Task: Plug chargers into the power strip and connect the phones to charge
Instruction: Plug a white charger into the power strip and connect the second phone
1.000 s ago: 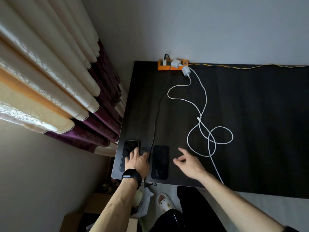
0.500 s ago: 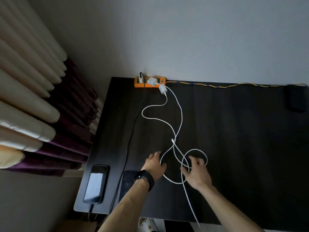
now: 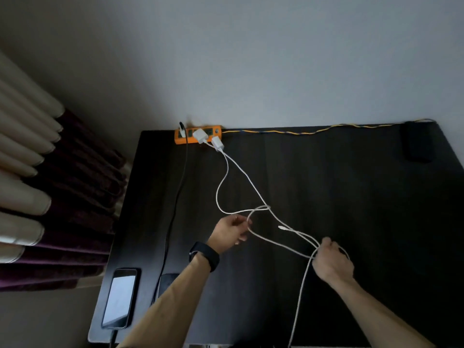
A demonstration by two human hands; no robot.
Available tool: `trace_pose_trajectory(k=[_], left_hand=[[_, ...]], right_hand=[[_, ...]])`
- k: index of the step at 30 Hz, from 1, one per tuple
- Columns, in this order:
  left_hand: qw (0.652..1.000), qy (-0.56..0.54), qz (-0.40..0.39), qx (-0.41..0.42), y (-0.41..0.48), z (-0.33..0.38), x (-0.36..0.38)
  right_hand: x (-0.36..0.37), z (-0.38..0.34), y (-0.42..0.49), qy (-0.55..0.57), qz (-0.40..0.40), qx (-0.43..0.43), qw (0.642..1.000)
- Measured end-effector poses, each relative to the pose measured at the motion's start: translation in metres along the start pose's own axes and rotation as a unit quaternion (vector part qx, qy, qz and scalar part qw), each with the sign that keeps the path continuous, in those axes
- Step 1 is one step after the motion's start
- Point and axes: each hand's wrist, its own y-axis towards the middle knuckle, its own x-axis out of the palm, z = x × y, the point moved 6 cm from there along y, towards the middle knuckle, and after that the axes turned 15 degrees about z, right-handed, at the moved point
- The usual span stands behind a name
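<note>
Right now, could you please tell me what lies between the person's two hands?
In the head view, white cables stretch from the left hand to the right hand, with a loose connector tip among them, over bare dark desk.

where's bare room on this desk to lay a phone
Widest bare patch: right side of the desk, between white cables and the dark object in the far corner. Narrower strip: between black cable and white cables. Crowded: the middle, where left hand and right hand hold them.
</note>
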Motion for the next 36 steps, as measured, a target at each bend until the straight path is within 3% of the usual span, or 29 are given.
trace_pose_trajectory(k=[2,5,7,8,11,13,15,18,21,23,24,27,28,30,32,34,36], left_hand=[[1.0,0.0,-0.014,0.007,-0.007,0.019,0.001],[0.998,-0.054,-0.043,-0.011,-0.021,0.041,0.008],[0.992,-0.115,-0.05,-0.022,-0.028,0.053,0.012],[0.987,-0.154,-0.047,-0.028,-0.03,0.058,0.012],[0.979,-0.201,-0.015,-0.013,-0.03,0.073,0.005],[0.993,-0.11,-0.017,0.042,-0.03,0.08,-0.007],[0.994,0.018,-0.053,0.091,-0.032,0.078,-0.016],[0.983,0.136,-0.056,0.105,-0.033,0.056,-0.028],[0.979,0.185,-0.033,0.081,-0.03,0.022,-0.032],[0.976,0.204,-0.04,0.062,-0.029,-0.001,-0.027],[0.975,0.21,-0.037,0.058,-0.029,-0.008,-0.024],[0.972,0.229,-0.015,0.041,-0.02,-0.023,-0.015],[0.972,0.235,-0.01,0.029,-0.017,-0.026,-0.012],[0.97,0.243,-0.006,0.007,-0.011,-0.032,-0.002],[0.965,0.263,-0.012,-0.002,-0.007,-0.037,0.01],[0.961,0.276,-0.015,-0.01,-0.004,-0.044,0.02],[0.962,0.27,-0.015,-0.024,-0.001,-0.049,0.031]], right_hand=[[-0.025,0.019,0.022,0.111,0.044,0.114,0.986],[-0.057,0.033,0.043,0.253,0.102,0.251,0.929],[-0.066,0.036,0.046,0.33,0.109,0.317,0.882],[-0.066,0.035,0.044,0.344,0.105,0.322,0.876],[-0.055,0.019,0.03,0.277,0.016,0.219,0.935],[-0.037,0.002,0.011,0.226,-0.078,0.127,0.963],[-0.023,-0.014,-0.007,0.172,-0.119,0.053,0.977],[-0.014,-0.037,-0.023,0.193,-0.066,0.028,0.979],[-0.015,-0.051,-0.022,0.279,-0.007,0.063,0.958],[-0.023,-0.045,-0.01,0.367,0.027,0.144,0.919],[-0.03,-0.036,-0.002,0.428,0.05,0.206,0.879],[-0.048,-0.003,0.025,0.618,0.106,0.355,0.693],[-0.055,0.01,0.034,0.646,0.129,0.371,0.655],[-0.064,0.034,0.048,0.664,0.18,0.386,0.615],[-0.058,0.05,0.052,0.64,0.186,0.403,0.627],[-0.036,0.053,0.044,0.57,0.125,0.412,0.7],[-0.014,0.043,0.028,0.527,0.062,0.369,0.763]])
